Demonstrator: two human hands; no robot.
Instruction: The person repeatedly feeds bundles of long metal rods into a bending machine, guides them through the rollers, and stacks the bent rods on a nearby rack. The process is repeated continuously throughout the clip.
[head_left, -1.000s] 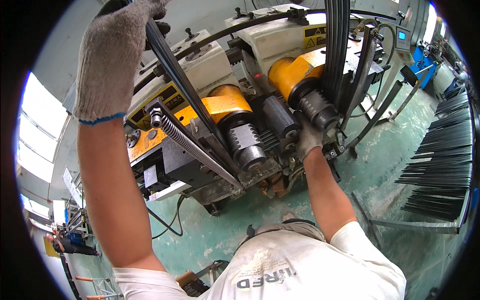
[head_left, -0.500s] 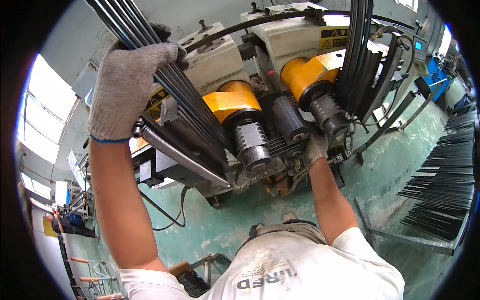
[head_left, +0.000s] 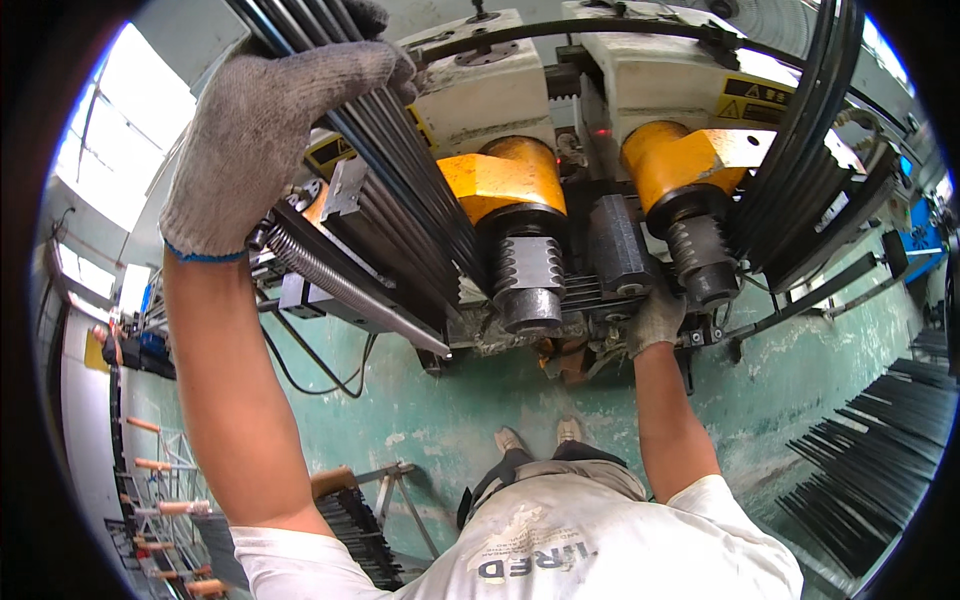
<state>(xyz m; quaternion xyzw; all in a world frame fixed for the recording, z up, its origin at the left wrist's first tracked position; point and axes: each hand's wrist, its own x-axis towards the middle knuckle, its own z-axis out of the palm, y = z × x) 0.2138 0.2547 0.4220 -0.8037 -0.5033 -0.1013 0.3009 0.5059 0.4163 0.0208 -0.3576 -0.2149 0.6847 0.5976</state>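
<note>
My left hand (head_left: 250, 140), in a grey knitted glove, is closed round a bundle of long, thin dark metal rods (head_left: 385, 150), with the thumb in front and fingers behind. The rods slant down into the machine beside the left yellow clamp head (head_left: 505, 180). Low at the machine's middle, my right hand (head_left: 657, 318), also gloved, reaches under a dark angular block (head_left: 618, 245); its fingers are hidden there. Several rods (head_left: 590, 292) lie crosswise just left of that hand. To the right is a second yellow clamp head (head_left: 690, 165).
More dark rods (head_left: 800, 150) stand at the machine's right side. A spring-wrapped hose (head_left: 330, 275) juts out below my left hand. Stacked rods lie on a rack (head_left: 870, 450) at right, others on a stand (head_left: 365, 530) at lower left. Far left, a person (head_left: 130, 348) is visible.
The view has shifted, so the machine sits farther right and my shoes now show. My left hand still grips the rods; my right hand stays under the block.
</note>
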